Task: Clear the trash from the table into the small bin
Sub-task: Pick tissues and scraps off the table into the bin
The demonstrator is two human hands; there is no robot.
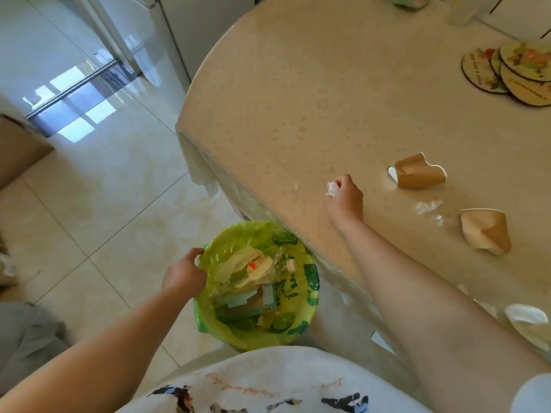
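Observation:
A small bin (311, 281) lined with a green bag stands on the floor by the table's near edge, holding cartons, plastic and a bottle. My left hand (183, 275) grips its left rim. On the beige table (298, 114), my right hand (346, 198) is closed on a crumpled white tissue (331, 189). To its right lie two crushed brown paper cups (417, 174) (486, 231), with white tissue scraps (428, 206) between them. A flattened white cup (527, 318) lies at the near right edge.
Round floral coasters (512, 73) overlap at the far right of the table. A clear container (463, 11) and a green item (410, 1) stand at the far edge. A fridge (128, 34) rises beyond the glossy tiled floor (104, 189).

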